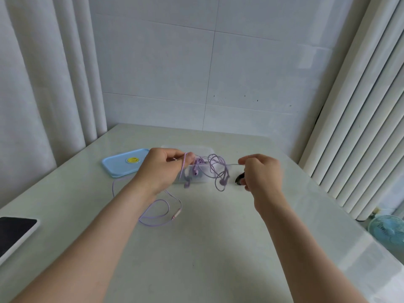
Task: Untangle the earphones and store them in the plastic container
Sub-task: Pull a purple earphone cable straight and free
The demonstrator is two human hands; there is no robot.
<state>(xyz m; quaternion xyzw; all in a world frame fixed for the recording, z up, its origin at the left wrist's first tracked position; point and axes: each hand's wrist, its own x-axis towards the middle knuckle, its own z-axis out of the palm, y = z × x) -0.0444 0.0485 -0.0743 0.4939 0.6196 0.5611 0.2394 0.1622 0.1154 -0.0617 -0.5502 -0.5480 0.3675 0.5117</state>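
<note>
Purple wired earphones (pixel 215 169) hang in tangled loops between my two hands, above the table. My left hand (pixel 161 169) pinches the cord near its upper left end. My right hand (pixel 261 173) pinches the cord on the right side and pulls it taut. Earbuds dangle from the tangle. The rest of the cord trails down onto the table, ending in a plug (pixel 177 214). A clear plastic container (pixel 203 149) stands right behind the tangle, partly hidden by my hands and the cord. Its blue lid (pixel 122 164) with a yellow knob lies to the left.
A dark-screened tablet (pixel 15 234) lies at the table's left edge. A small black object (pixel 239 179) sits just left of my right hand. Curtains hang at left, a white radiator stands at right, and a small fan (pixel 387 231) is on the floor.
</note>
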